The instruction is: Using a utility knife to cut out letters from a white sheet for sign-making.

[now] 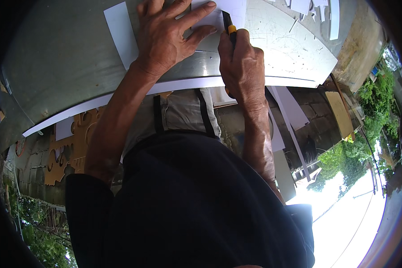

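Observation:
At the top of the view, a white sheet (236, 15) lies on the metal-topped table (70, 60). My right hand (243, 63) grips a utility knife (232, 31) with a black and yellow body, its dark blade angled up onto the sheet. Just left of the blade, my left hand (174, 33) presses down with its fingers spread, the index fingertip on the sheet. Faint lines show on the sheet near the blade. A white strip (120, 35) lies beside my left wrist, partly covered by it.
Offcuts (301, 6) and a narrow pale strip (335, 20) lie at the upper right. Scratches and small scraps mark the bright table surface (284, 50). A long white edging (87, 105) runs along the near side. Brown cut-out panels (82, 134) stand below, left of my body.

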